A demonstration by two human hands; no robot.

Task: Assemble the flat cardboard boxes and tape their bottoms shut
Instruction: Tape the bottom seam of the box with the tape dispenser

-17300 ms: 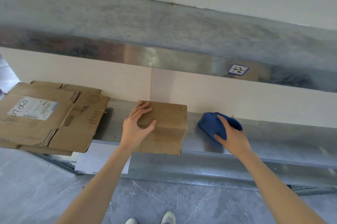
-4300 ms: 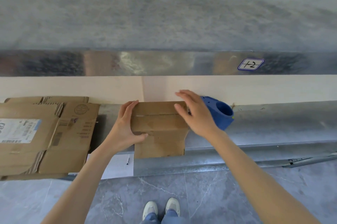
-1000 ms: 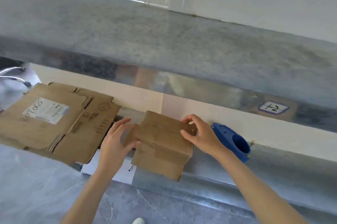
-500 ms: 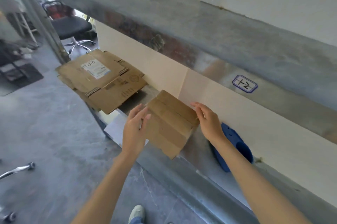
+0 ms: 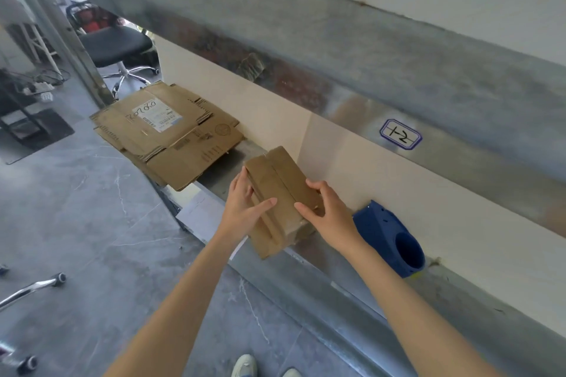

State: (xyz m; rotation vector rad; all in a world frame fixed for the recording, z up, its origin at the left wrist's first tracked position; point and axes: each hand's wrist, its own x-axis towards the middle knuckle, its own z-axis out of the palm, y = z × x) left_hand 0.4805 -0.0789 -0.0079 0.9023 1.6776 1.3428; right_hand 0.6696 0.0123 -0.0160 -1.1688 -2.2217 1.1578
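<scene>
Box: We see a small cardboard box (image 5: 281,192) held over the lower metal shelf (image 5: 306,272), its near end jutting past the shelf's front edge. 2 flaps meet in a seam along its upper face. We cannot tell whether it rests on the shelf or is lifted clear.

Left hand: The left hand (image 5: 245,211) grips the box's left side, with the thumb laid across the top face and the fingers wrapped over the far-left edge.

Right hand: The right hand (image 5: 330,214) clasps the box's right side, thumb on the top face and fingers curled round the far edge.

Flat stock: A stack of flattened cardboard boxes (image 5: 171,134) lies further left on the same shelf, hanging over its front edge. The top sheet carries a white label with handwriting.

Tape tool: A blue tape dispenser (image 5: 389,235) sits on the shelf against the wall, just right of the right hand and apart from the box.

Paper: A white sheet (image 5: 199,214) shows at the shelf edge between the stack and the box, partly under the left wrist.

Upper shelf: A metal shelf (image 5: 337,48) runs overhead, with a tag (image 5: 400,138) reading "1-2" on its front lip.

Background: A black office chair (image 5: 119,45) stands beyond the shelf's left end on grey tile floor (image 5: 76,238).

Below: 2 shoe tips (image 5: 245,366) show at the bottom edge.
</scene>
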